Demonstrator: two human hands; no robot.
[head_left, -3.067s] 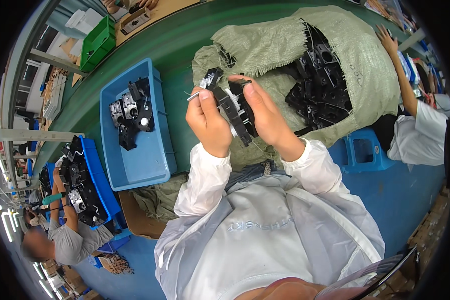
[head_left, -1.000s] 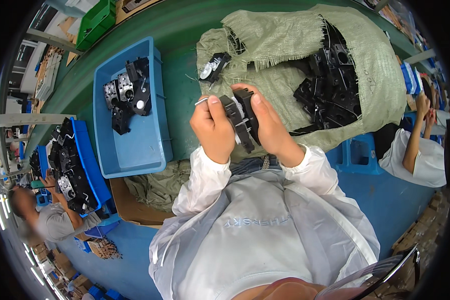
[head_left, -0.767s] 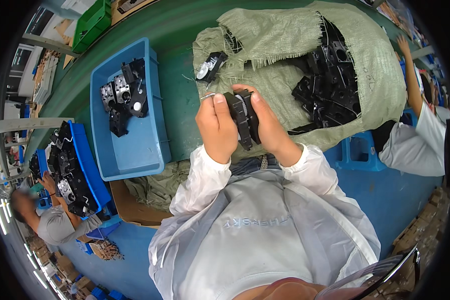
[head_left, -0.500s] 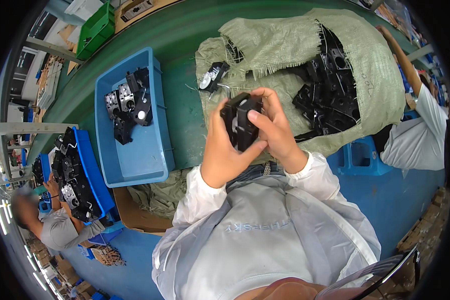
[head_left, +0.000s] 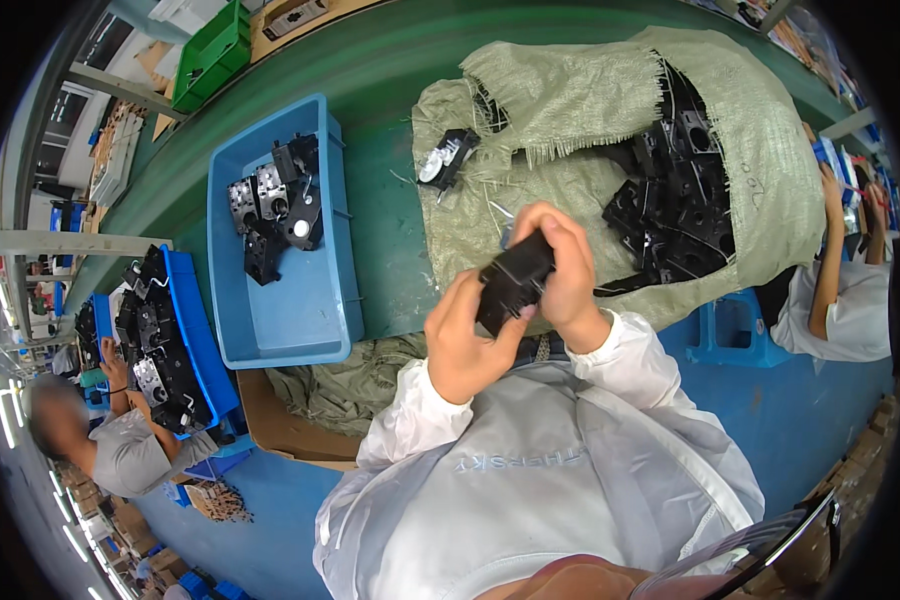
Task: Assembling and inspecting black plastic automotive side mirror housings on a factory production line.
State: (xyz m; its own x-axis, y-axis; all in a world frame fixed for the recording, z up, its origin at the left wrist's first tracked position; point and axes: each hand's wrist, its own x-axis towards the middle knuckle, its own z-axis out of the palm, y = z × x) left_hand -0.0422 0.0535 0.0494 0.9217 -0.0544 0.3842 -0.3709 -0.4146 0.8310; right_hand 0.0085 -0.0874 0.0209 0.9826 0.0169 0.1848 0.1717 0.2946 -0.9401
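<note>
Between my two hands I hold a black boxy plastic part (head_left: 515, 279) in front of my chest. My left hand (head_left: 462, 335) is wrapped round its lower left side, and my right hand (head_left: 567, 275) grips it from the right, fingers bent over the far edge. Beyond them a green woven sack (head_left: 580, 85) lies on the bench, torn wide, with several black plastic parts (head_left: 675, 200) inside. A black part with a white round piece (head_left: 447, 160) rests at the sack's left edge. Further left, a light blue bin (head_left: 288, 340) contains several black and silver parts (head_left: 272, 205).
A cardboard box (head_left: 290, 428) with woven sacking stands below the blue bin. At the left, a person (head_left: 135, 455) is beside a blue crate (head_left: 192, 345) full of black parts. Another person (head_left: 845, 310) works at the right, near a blue stool (head_left: 738, 330). A green bin (head_left: 213, 60) sits at the back.
Both hands have turned the black part, so another side of it faces up, and brought it slightly nearer my chest. The person at the right has moved their arms. The whole view has shifted slightly.
</note>
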